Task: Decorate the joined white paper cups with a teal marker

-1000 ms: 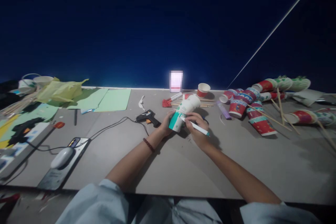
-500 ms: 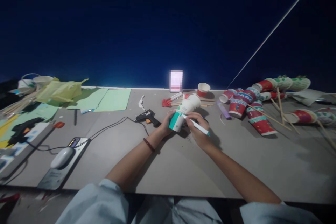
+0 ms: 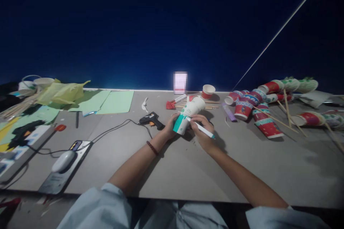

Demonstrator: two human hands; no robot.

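Observation:
White paper cups (image 3: 191,106), joined end to end, lie tilted before me; the nearest one bears a teal green patch. My left hand (image 3: 171,127) is wrapped around the left side of the near cup. In my right hand (image 3: 203,130) is a white marker (image 3: 203,130) with a teal end, and its tip meets the cup's wall at the edge of the green area. The marker's tip is partly covered by my fingers. Just left of my left hand lies a black glue gun (image 3: 152,120) with its cord.
Decorated cups (image 3: 243,109) and wooden sticks (image 3: 286,109) lie at the right. Behind the work stand a lit phone screen (image 3: 180,83) and a red-white cup (image 3: 208,92). On the left are green paper (image 3: 116,101), a power strip (image 3: 27,150), and a phone (image 3: 57,179) under a white mouse (image 3: 63,161).
Almost nothing differs. Both hands keep their hold on the cups and the marker, and the marker's tip stays at nearly the same spot.

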